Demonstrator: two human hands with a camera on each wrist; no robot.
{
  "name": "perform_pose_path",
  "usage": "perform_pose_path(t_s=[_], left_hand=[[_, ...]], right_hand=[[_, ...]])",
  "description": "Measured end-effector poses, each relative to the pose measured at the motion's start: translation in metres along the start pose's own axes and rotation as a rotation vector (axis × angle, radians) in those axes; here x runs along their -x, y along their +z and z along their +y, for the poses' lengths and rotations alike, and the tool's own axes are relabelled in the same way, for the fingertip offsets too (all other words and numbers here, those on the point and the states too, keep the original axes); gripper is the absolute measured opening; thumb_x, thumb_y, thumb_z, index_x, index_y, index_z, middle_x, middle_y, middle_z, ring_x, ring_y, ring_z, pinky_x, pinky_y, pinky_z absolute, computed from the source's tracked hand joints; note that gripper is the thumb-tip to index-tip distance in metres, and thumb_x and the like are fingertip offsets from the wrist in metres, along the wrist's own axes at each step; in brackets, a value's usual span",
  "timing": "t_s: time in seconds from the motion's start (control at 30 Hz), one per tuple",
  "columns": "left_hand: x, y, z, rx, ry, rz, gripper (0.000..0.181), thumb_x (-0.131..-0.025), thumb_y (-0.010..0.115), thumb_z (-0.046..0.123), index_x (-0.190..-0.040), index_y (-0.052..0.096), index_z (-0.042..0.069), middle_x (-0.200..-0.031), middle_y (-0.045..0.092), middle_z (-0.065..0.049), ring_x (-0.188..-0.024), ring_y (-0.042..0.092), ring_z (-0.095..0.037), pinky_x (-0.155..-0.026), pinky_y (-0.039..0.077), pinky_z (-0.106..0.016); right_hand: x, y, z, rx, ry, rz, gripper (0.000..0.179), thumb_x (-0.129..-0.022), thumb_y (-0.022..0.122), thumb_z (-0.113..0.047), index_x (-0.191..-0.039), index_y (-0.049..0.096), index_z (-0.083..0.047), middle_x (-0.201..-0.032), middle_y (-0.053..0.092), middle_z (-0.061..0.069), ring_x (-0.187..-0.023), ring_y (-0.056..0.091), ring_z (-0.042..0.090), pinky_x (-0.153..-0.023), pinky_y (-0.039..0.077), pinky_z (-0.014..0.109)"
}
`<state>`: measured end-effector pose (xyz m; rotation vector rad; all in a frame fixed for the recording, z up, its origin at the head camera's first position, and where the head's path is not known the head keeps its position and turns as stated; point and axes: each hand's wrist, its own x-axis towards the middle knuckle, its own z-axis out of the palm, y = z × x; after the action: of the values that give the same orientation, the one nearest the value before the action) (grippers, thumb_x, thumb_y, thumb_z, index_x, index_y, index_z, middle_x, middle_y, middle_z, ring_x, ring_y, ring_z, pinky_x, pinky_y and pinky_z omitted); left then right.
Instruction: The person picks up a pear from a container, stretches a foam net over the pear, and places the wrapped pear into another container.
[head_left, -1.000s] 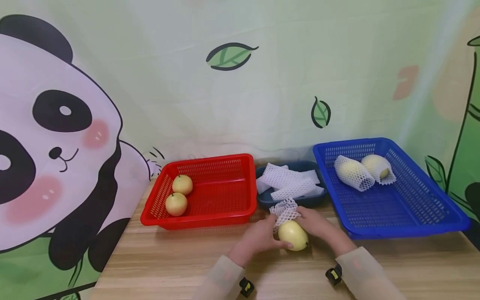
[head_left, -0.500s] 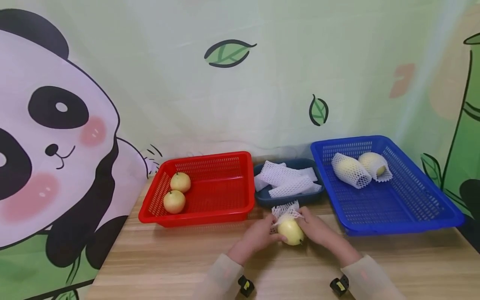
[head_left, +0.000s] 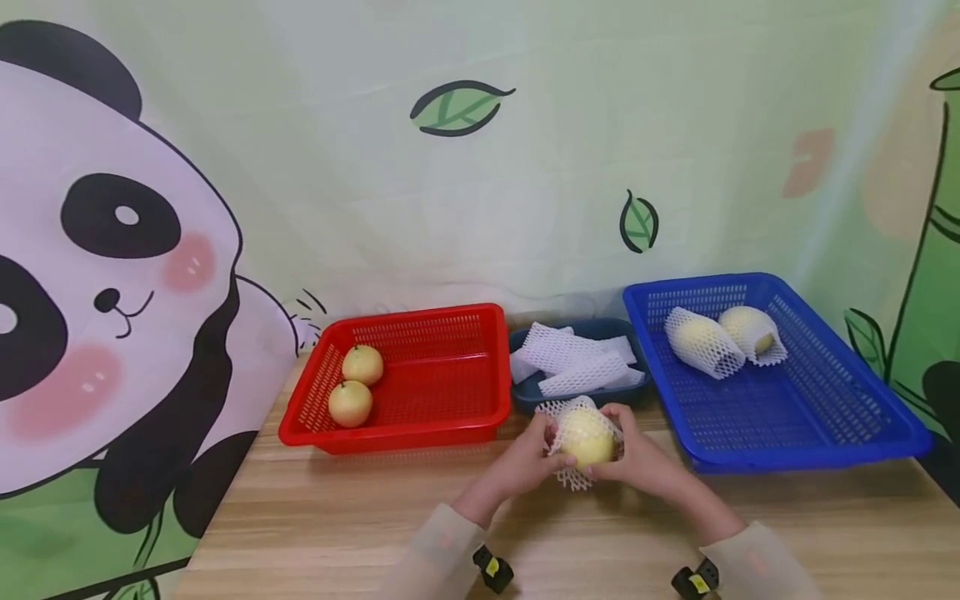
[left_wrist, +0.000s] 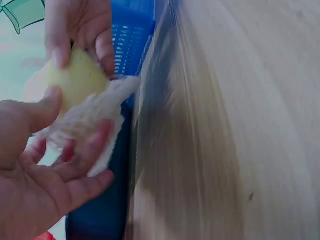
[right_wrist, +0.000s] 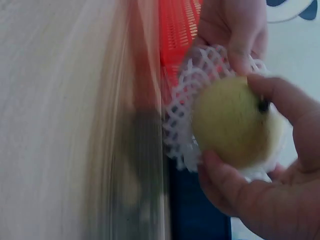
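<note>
Head feed: I have the yellow pear point(head_left: 588, 440) between the person's two hands, just in front of the dark blue tray point(head_left: 528, 398) and above the wooden table point(head_left: 360, 517). A white foam net point(head_left: 574, 479) lies partly round it; the side facing the head camera is largely bare.

Left hand point(head_left: 525, 462): fingers curled round the net, thumb against the pear. Right hand point(head_left: 637, 458): thumb and fingers clamped on the pear itself (the right wrist feed, slightly blurred, shows the dark stem point(right_wrist: 263, 105) beside a fingertip).

Surroundings as I log them: several loose nets point(head_left: 592, 371) in the tray. To its left, a red basket point(head_left: 442, 392) with two bare pears point(head_left: 350, 404), one behind the other, at its left end. To its right, a blue basket point(head_left: 780, 421) with two netted fruits point(head_left: 705, 342) near its back. Behind everything, a panda-and-leaf backdrop point(head_left: 525, 192).
</note>
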<state>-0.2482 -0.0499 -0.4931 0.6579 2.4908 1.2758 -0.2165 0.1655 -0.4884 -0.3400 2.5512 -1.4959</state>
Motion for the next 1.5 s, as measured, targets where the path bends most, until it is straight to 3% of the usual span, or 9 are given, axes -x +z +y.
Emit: perform_pose_path(t_s=[0.17,0.27,0.43,0.73,0.93,1.07,1.17,1.3,1.5], left_hand=[[-0.001,0.008,0.002,0.022,0.028,0.097,0.031,-0.092,0.073,0.007,-0.108,0.047,0.002,-0.09,0.048,-0.004,-0.083,0.046,-0.015,-0.07,0.04,-0.018],[-0.001,0.01,0.003,0.018,0.013,0.122,0.029,-0.091,0.074,0.008,-0.106,0.049,0.003,-0.088,0.047,-0.002,-0.082,0.046,-0.015,-0.069,0.04,-0.018],[-0.001,0.012,0.002,0.001,-0.011,0.119,0.029,-0.09,0.075,0.01,-0.105,0.051,0.006,-0.089,0.05,-0.002,-0.082,0.047,-0.014,-0.068,0.042,-0.017],[0.0,0.01,-0.002,-0.093,0.028,0.09,0.031,-0.084,0.079,0.012,-0.104,0.056,0.006,-0.089,0.058,-0.005,-0.079,0.051,-0.012,-0.069,0.045,-0.016],[0.004,0.005,-0.001,-0.153,0.004,0.0,0.034,-0.086,0.08,0.02,-0.113,0.063,0.008,-0.107,0.07,-0.01,-0.099,0.065,-0.025,-0.087,0.057,-0.025],[0.01,0.0,-0.002,-0.219,0.039,-0.05,0.038,-0.09,0.077,0.024,-0.122,0.068,0.007,-0.12,0.073,-0.011,-0.112,0.068,-0.029,-0.098,0.057,-0.034],[0.015,-0.005,-0.003,-0.271,0.079,-0.068,0.04,-0.093,0.073,0.025,-0.128,0.069,0.007,-0.127,0.073,-0.01,-0.114,0.068,-0.03,-0.099,0.057,-0.036],[0.022,-0.013,-0.002,-0.304,0.112,-0.055,0.037,-0.095,0.068,0.022,-0.129,0.069,0.007,-0.129,0.073,-0.01,-0.11,0.069,-0.03,-0.096,0.058,-0.035],[0.031,-0.027,0.01,-0.268,0.074,-0.014,0.03,-0.095,0.064,0.015,-0.123,0.072,0.008,-0.12,0.075,-0.011,-0.103,0.069,-0.025,-0.088,0.059,-0.029]], right_hand=[[0.0,0.009,-0.001,-0.007,0.005,0.108,0.083,-0.082,0.083,-0.009,-0.14,0.025,0.002,-0.142,0.044,0.036,-0.124,0.056,0.045,-0.101,0.053,0.052],[0.001,0.012,-0.001,-0.018,0.028,0.14,0.079,-0.083,0.083,-0.006,-0.139,0.027,0.002,-0.138,0.047,0.036,-0.12,0.058,0.045,-0.096,0.057,0.049],[0.003,0.016,0.001,0.01,0.025,0.173,0.073,-0.084,0.082,-0.003,-0.137,0.032,0.002,-0.128,0.051,0.033,-0.112,0.06,0.038,-0.091,0.059,0.044],[0.005,0.027,0.005,0.112,-0.05,0.282,0.046,-0.084,0.075,0.005,-0.119,0.046,0.001,-0.113,0.057,0.028,-0.096,0.062,0.031,-0.08,0.053,0.038],[0.009,0.028,0.007,0.122,-0.037,0.28,0.042,-0.084,0.076,0.003,-0.114,0.047,0.001,-0.113,0.057,0.028,-0.098,0.063,0.034,-0.082,0.057,0.042],[0.013,0.025,0.009,0.1,-0.029,0.236,0.041,-0.083,0.076,0.004,-0.112,0.047,0.001,-0.113,0.057,0.029,-0.097,0.068,0.035,-0.079,0.059,0.039],[0.017,0.019,0.009,0.094,-0.016,0.191,0.037,-0.083,0.069,0.008,-0.113,0.049,0.001,-0.118,0.059,0.032,-0.095,0.071,0.033,-0.076,0.059,0.037],[0.019,0.011,0.003,0.184,-0.007,0.149,0.037,-0.083,0.059,0.009,-0.12,0.057,0.003,-0.128,0.06,0.033,-0.096,0.07,0.031,-0.08,0.059,0.042],[0.018,0.001,-0.007,0.323,0.006,0.149,0.039,-0.089,0.046,0.008,-0.124,0.065,0.005,-0.128,0.066,0.029,-0.11,0.067,0.039,-0.096,0.055,0.056]])
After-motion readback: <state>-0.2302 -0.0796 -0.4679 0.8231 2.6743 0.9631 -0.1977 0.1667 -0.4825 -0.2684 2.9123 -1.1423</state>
